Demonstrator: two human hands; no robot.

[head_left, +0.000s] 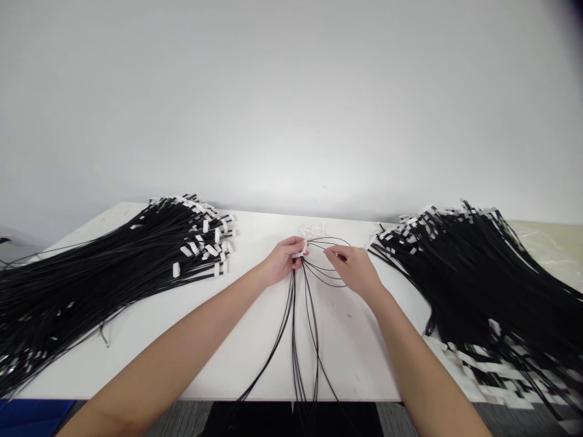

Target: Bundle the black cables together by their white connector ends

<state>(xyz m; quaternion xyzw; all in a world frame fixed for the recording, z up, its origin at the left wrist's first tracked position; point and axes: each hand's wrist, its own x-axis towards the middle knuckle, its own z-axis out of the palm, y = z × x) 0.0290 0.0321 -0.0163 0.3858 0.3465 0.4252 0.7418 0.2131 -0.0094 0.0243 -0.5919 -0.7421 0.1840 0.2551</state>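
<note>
Near the middle of the table, my left hand (283, 262) is closed on a small white connector (299, 253). Several thin black wires (294, 328) run from it down over the table's front edge. Others loop out to the right toward my right hand (353, 267), whose thumb and index finger pinch a thin black wire (322, 246). The wire's tip is too small to make out. Just behind my left hand lies a little pile of white connectors (314, 230).
A large bundle of black cables (113, 261) with white connectors covers the left of the white table (255, 340). Another cable bundle (492, 273) fills the right side. Clear plastic (542, 243) lies at the far right, and a plain wall (291, 109) stands behind.
</note>
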